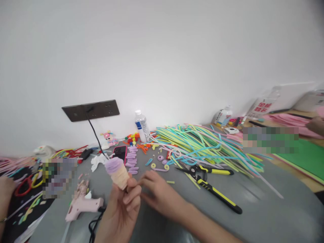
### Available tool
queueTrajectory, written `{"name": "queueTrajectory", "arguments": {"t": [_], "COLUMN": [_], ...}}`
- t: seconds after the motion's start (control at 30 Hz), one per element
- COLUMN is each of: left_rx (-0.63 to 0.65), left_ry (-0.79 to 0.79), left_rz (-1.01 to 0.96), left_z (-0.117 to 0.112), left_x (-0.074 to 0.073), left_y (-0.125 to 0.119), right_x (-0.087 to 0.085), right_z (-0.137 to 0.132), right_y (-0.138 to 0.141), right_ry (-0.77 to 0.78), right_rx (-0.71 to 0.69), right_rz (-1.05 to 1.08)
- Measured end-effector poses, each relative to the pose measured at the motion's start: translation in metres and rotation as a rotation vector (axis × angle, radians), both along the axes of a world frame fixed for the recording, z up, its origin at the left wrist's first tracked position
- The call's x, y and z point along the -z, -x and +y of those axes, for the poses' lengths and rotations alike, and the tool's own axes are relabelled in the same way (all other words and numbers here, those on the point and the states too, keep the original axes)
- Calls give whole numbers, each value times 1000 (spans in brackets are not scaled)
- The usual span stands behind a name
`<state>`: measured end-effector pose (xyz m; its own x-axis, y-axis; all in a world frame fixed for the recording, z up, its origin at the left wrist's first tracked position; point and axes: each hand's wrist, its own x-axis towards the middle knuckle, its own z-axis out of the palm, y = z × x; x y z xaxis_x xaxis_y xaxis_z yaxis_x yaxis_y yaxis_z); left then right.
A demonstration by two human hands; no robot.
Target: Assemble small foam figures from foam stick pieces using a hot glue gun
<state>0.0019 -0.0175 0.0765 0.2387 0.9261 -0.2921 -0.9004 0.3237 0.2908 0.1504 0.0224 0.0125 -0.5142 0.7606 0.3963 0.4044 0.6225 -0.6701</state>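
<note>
My left hand (124, 202) holds up a small fuzzy ice cream cone (118, 173), its top lilac and its lower part pale cream, pinched between thumb and fingers. Close beside it is my right hand (159, 192), fingers loosely bent and a little apart, near the left fingertips; nothing shows in it. Behind the cone stands a row of short lilac pipe cleaner pieces (132, 158). Left of my left hand lies a pink glue gun (82, 204). Yellow-and-black pruning shears (210, 187) rest open on the grey table (268, 216), right of my right hand.
A heap of pastel pipe cleaners (197, 145) spreads along the wall. Near it stand a plastic bottle (142, 126) and a white bottle (224, 115). A black cable (96, 135) runs from the wall socket (101, 110). Other people's hands (6, 192) show at both side edges.
</note>
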Motion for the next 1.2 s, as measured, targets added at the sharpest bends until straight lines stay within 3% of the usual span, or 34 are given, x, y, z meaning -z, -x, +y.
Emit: {"name": "queueTrajectory", "arguments": {"t": [0.13,0.27,0.5,0.7,0.9,1.03,1.2], "left_rx": [-83,-38,69,69,68,70,37], "left_ry": [205,250,215,241,228,132,-34], "left_rz": [66,129,217,191,209,276,493], "left_z": [14,25,33,36,35,34,33], "left_x": [4,20,46,47,49,57,62], "left_y": [-22,-37,-38,-36,-35,-30,-25], "right_x": [-2,0,3,-6,1,4,0], "right_z": [23,49,61,61,61,60,52], "right_y": [-78,-113,-103,-105,-104,-102,-97], "right_ry": [-80,-96,-13,33,54,55,72], "right_rx": [161,127,85,46,-12,-10,11], "right_rz": [-38,-285,-411,-424,-380,-381,-371]}}
